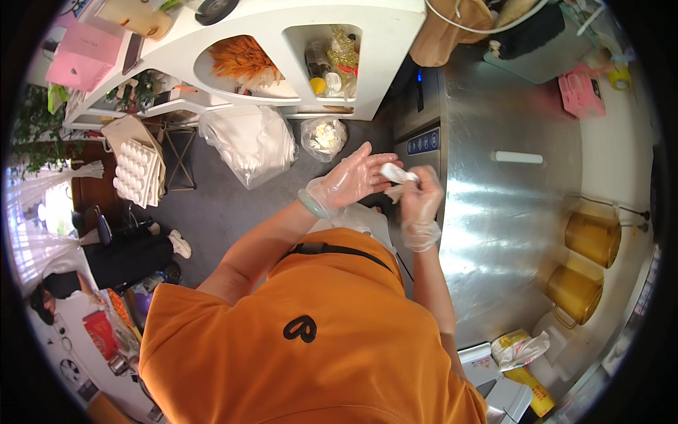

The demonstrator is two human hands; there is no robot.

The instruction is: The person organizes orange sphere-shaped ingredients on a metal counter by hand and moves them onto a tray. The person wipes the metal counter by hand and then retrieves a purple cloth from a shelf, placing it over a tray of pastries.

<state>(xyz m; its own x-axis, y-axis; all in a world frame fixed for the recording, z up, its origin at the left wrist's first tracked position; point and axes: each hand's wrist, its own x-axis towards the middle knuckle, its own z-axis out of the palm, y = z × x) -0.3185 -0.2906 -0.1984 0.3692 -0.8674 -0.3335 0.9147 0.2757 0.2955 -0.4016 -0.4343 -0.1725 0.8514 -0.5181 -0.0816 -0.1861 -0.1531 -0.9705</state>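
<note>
My left hand (351, 179), in a clear plastic glove, is held palm up with its fingers spread; a pale green bangle (311, 204) circles its wrist. Right beside its fingertips, my right hand (422, 196), also gloved, grips a crumpled white tissue (396, 173). The tissue is close to the left fingers, and whether it touches them I cannot tell. Motion blurs the right hand slightly. Both hands are in the air, by the left edge of the steel counter (508, 275).
A short white bar (518, 157) lies on the counter, with amber pitchers (592, 240) along its right side. On the floor ahead are a large clear bag (251, 145) and a small bag of white scraps (325, 138). A white shelf unit (387, 35) stands beyond; another person (127, 256) is at the left.
</note>
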